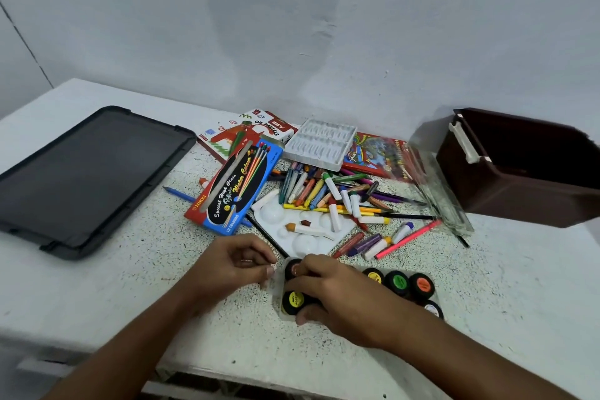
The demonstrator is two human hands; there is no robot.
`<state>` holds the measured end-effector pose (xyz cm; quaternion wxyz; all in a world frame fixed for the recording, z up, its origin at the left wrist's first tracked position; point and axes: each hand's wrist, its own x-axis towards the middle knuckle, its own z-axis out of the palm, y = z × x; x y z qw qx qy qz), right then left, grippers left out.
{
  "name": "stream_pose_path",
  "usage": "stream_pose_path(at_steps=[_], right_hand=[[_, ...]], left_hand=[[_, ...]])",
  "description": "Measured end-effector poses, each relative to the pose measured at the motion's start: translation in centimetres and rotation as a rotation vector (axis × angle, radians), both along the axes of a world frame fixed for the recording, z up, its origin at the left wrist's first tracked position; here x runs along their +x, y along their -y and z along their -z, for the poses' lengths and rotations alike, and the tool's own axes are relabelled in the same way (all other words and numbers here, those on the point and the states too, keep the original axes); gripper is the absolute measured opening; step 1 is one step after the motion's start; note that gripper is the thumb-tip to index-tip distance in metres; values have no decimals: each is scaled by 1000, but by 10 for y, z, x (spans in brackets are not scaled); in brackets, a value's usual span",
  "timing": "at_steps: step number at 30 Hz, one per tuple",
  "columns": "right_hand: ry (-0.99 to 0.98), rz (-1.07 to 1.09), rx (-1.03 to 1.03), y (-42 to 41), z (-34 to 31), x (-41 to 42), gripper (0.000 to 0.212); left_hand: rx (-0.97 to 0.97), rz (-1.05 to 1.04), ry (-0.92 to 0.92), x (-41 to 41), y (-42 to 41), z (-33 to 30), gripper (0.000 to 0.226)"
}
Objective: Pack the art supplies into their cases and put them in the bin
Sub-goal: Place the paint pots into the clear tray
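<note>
Gripping the paint pot pack (402, 286) with my right hand (337, 299), I am pinching its clear edge with my left hand (237, 263); beyond them, the blue box (233, 185) is reading "Special High Class Water Colours".

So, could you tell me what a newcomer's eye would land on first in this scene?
Probably the bright heap of crayons and paint tubes mid-table, with the blue watercolour box at its left edge. Nearer, the left hand and right hand work at a clear pack of black-lidded paint pots. A dark brown bin stands far right.
</note>
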<state>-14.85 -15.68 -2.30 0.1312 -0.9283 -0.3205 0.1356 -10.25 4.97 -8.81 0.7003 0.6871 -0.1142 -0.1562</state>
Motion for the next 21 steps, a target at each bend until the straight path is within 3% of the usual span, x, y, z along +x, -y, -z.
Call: stream_pose_path(at_steps=[4, 6, 9, 12, 16, 21], right_hand=[[-10, 21, 38, 4, -1, -3, 41], [-14, 138, 127, 13, -7, 2, 39], [159, 535, 213, 48, -14, 33, 37], [293, 985, 17, 106, -10, 70, 48], [97, 1250, -122, 151, 3, 82, 66], [28, 1306, -112, 163, 15, 83, 52]], left_hand=[[14, 35, 14, 0, -2, 1, 17], [24, 47, 44, -1, -1, 2, 25], [141, 95, 211, -5, 1, 4, 47], [252, 116, 371, -10, 5, 8, 56], [313, 73, 426, -11, 13, 11, 56], [411, 64, 474, -11, 17, 13, 55]])
